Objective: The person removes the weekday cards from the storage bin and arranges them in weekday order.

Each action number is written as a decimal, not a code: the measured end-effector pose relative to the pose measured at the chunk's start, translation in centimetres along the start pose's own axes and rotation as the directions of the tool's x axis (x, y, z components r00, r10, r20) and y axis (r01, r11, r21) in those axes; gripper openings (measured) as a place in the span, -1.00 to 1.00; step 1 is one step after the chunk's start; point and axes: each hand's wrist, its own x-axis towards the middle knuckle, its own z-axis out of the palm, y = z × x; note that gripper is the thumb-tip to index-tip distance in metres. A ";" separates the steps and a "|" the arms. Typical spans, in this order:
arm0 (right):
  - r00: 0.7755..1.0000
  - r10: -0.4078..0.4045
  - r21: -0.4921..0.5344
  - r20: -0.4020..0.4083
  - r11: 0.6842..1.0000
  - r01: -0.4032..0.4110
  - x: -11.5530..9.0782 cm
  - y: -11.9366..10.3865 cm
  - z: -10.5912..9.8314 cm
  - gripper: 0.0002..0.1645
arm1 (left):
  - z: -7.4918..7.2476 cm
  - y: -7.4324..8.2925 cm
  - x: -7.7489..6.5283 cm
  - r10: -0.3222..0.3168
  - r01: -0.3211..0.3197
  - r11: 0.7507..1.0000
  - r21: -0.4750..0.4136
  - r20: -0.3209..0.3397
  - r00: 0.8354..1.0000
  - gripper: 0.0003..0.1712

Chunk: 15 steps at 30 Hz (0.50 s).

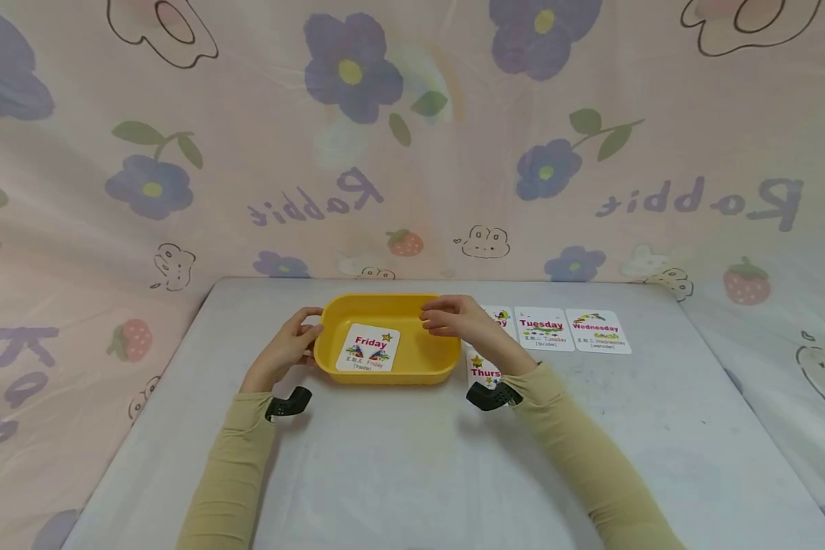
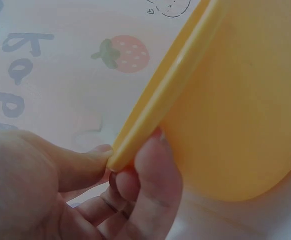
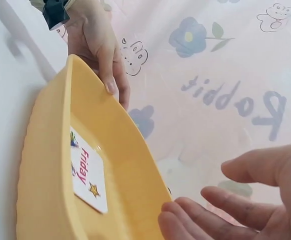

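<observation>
- Fingers of the left hand [image 1: 289,347] pinch the left end of the tray [image 1: 385,378], with the thumb on one side of its rim and fingertips on the other.
- Fingers of the right hand [image 1: 467,317] are extended and loosely spread beside the tray's right end, thumb well apart, nothing held between them; whether a fingertip touches the rim, I cannot tell.
- Smooth, plain yellow, the tray is a rounded oblong with raised walls and a thin lip; it sits at the far part of the desk [image 1: 385,458].
- On its floor, left of the middle, the Friday card [image 1: 367,349] lies face up, slightly turned: white, rounded corners, red lettering, a gold star above, colourful drawings and small print below.
- Right of the tray are the Tuesday card [image 1: 545,330], the Wednesday card [image 1: 598,332] and two others, partly hidden by the right arm.
</observation>
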 end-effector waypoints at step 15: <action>0.992 0.123 0.067 -0.023 0.990 -0.121 3.4 -0.2 3.1 -0.49 | 0.0 -0.2 0.1 0.000 0.000 1.000 -0.001 -0.004 1.000 -0.53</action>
